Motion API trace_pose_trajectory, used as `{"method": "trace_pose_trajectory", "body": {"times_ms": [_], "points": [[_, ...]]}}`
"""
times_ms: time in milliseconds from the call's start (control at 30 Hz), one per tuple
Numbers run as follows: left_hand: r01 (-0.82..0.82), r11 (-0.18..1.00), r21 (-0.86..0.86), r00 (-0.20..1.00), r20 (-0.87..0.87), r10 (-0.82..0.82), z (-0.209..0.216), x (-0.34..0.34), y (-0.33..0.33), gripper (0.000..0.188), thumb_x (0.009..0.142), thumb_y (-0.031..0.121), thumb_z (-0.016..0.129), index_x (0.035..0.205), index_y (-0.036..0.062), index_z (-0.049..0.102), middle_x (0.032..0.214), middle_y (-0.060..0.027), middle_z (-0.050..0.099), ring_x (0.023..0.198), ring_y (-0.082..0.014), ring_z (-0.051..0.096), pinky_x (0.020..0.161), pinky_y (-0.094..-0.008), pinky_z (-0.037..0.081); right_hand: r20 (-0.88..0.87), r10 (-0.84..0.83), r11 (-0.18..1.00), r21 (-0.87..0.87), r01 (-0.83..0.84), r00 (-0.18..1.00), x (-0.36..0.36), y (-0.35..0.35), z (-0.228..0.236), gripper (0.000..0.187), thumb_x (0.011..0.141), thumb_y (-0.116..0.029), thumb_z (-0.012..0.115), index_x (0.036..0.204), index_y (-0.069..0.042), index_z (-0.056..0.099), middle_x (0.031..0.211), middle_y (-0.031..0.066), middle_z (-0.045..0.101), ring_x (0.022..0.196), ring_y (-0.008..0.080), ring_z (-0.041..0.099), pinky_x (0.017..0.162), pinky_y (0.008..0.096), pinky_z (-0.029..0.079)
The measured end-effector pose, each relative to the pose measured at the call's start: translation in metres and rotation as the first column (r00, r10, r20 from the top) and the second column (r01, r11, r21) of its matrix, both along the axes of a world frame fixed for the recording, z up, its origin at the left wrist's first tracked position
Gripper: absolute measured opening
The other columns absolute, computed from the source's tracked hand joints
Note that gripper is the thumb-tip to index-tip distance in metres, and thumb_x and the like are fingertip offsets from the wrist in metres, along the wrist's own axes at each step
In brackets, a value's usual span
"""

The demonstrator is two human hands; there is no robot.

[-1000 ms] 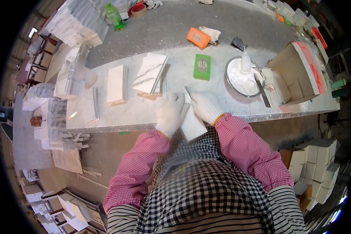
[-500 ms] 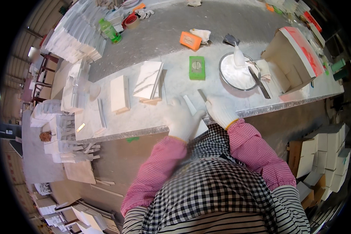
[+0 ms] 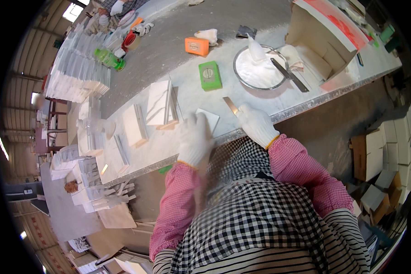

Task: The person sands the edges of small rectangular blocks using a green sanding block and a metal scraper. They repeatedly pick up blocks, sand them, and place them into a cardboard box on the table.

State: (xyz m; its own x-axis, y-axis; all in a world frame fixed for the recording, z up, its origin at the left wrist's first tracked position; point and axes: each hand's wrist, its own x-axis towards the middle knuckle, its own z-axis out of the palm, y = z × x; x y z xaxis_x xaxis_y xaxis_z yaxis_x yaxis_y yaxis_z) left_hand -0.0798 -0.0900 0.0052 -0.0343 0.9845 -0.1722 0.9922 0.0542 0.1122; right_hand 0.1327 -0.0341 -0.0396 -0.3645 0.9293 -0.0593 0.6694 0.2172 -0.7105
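Observation:
My right hand (image 3: 256,124), in a white knitted glove, is closed around a narrow flat metal blade (image 3: 230,105) that points up and left over the tabletop. My left hand (image 3: 194,140), gloved too and smeared by motion, is over the table's front edge with fingers extended and the thumb apart. A white tile (image 3: 208,119) lies beside its fingers, partly covered by them. Left of that hand, marble-veined tiles (image 3: 160,102) are stacked, with a cream tile stack (image 3: 134,125) farther left. A green box (image 3: 209,76) stands beyond the hands.
At right, a metal bowl (image 3: 239,78) of white paste holds a white bag, with a dark-handled knife (image 3: 290,75) across its rim. Behind it stands an open carton (image 3: 317,41). An orange box (image 3: 197,46), green bottle (image 3: 109,59) and tall tile stacks (image 3: 73,68) are farther back.
The view has swung right. My left hand has come away from the tilted white tile, which now rests on the table. My right hand still grips the blade.

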Motion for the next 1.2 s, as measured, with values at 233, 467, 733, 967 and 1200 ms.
{"method": "trace_pose_trajectory", "body": {"times_ms": [233,467,733,967,1200], "points": [[-0.038,0.999,0.013,0.999,-0.016,0.038,0.003,-0.005,-0.019,0.085,0.067,0.035,0.09,0.138,0.0105,0.05,0.124,-0.0196,0.059,0.117,-0.0429,0.057,0.097,-0.0504,0.05,0.001,0.099,0.994,0.053,-0.099,0.995,-0.01,-0.007,0.009,0.023,0.101,-0.03,0.056,0.11,-0.011,0.064,0.085,0.0182,0.071,0.082,0.0435,0.068,0.074,0.0547,0.051],[-0.034,0.999,0.01,0.997,-0.071,0.035,0.005,-0.001,-0.02,0.09,0.063,0.033,0.094,0.138,0.0118,0.049,0.125,-0.0192,0.06,0.115,-0.0413,0.059,0.094,-0.0502,0.052,0.144,0.151,0.966,0.187,-0.177,0.978,-0.025,0.0,0.001,0.019,0.1,-0.028,0.058,0.106,-0.012,0.066,0.079,0.0159,0.071,0.075,0.0396,0.069,0.067,0.053,0.053],[-0.056,0.998,-0.012,0.997,-0.045,0.055,0.008,0.0,-0.017,0.082,0.066,0.033,0.092,0.133,0.0105,0.052,0.124,-0.0191,0.06,0.114,-0.0418,0.058,0.093,-0.0509,0.051,0.243,0.156,0.968,0.154,-0.197,0.957,-0.027,0.01,0.0,0.02,0.101,-0.029,0.054,0.101,-0.011,0.065,0.076,0.0168,0.07,0.071,0.0409,0.069,0.066,0.0542,0.052],[-0.065,0.97,0.235,0.967,0.256,0.003,0.002,-0.02,-0.032,0.088,0.067,0.027,0.089,0.142,0.0034,0.051,0.131,-0.0217,0.058,0.117,-0.0423,0.056,0.1,-0.0483,0.05,-0.002,0.035,0.987,0.154,-0.035,0.999,-0.023,0.004,0.028,0.026,0.101,-0.028,0.048,0.099,-0.009,0.064,0.083,0.021,0.071,0.08,0.044,0.069,0.074,0.0564,0.052],[-0.136,0.95,0.28,0.838,0.545,-0.04,0.009,-0.033,-0.05,0.097,0.067,0.016,0.088,0.152,-0.0004,0.045,0.144,-0.0219,0.054,0.135,-0.0356,0.053,0.113,-0.0446,0.044,-0.489,0.044,0.968,-0.196,-0.159,0.871,-0.024,0.0,0.051,0.024,0.106,-0.03,0.054,0.101,-0.009,0.065,0.078,0.0036,0.066,0.066,0.0166,0.059,0.061,0.032,0.046]]}}
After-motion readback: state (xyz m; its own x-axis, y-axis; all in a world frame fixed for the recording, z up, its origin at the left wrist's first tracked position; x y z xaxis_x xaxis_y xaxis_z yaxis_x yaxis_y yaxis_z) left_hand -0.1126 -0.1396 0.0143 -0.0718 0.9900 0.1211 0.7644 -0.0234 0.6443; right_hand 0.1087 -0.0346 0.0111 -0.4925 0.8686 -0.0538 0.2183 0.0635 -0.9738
